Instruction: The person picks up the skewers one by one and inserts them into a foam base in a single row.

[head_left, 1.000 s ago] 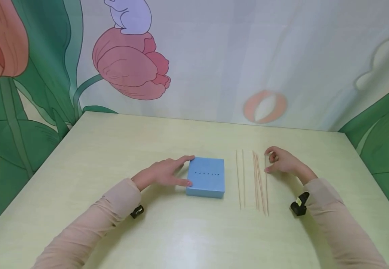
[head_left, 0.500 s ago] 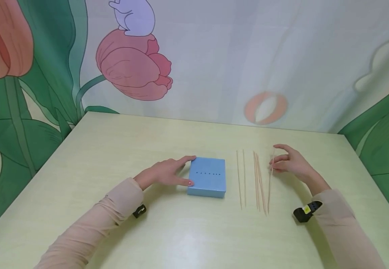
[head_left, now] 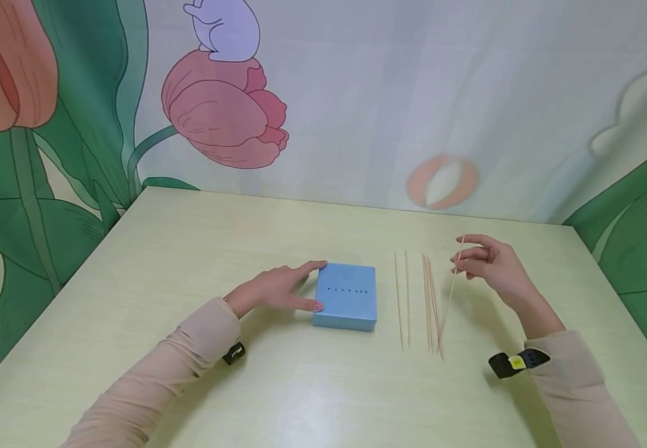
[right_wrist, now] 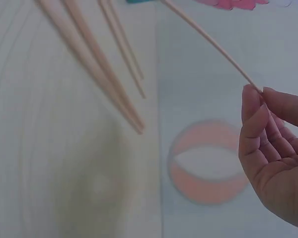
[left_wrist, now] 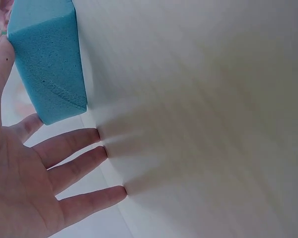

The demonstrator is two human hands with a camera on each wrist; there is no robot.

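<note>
A blue foam block [head_left: 345,296] with a row of small holes on top lies mid-table. My left hand [head_left: 279,287] rests flat against its left side, fingers straight; the left wrist view shows the block [left_wrist: 47,59] beside my spread left fingers [left_wrist: 74,168]. My right hand [head_left: 483,260] pinches the far end of a thin wooden skewer [head_left: 451,291], tilted, its near tip down by the other sticks. In the right wrist view the skewer [right_wrist: 208,44] runs up-left from my pinching right fingertips [right_wrist: 253,99]. Several more skewers [head_left: 418,300] lie in a row right of the block.
The pale yellow-green table [head_left: 189,249] is backed by a curtain printed with tulips [head_left: 225,112] and leaves. Loose skewers [right_wrist: 89,59] lie side by side on the tabletop below my right hand. A black wrist camera [head_left: 516,362] sits on my right sleeve.
My right hand has picked the rightmost skewer's far end up off the table and raised it, drifting slightly right. The left hand and blue block have stayed put.
</note>
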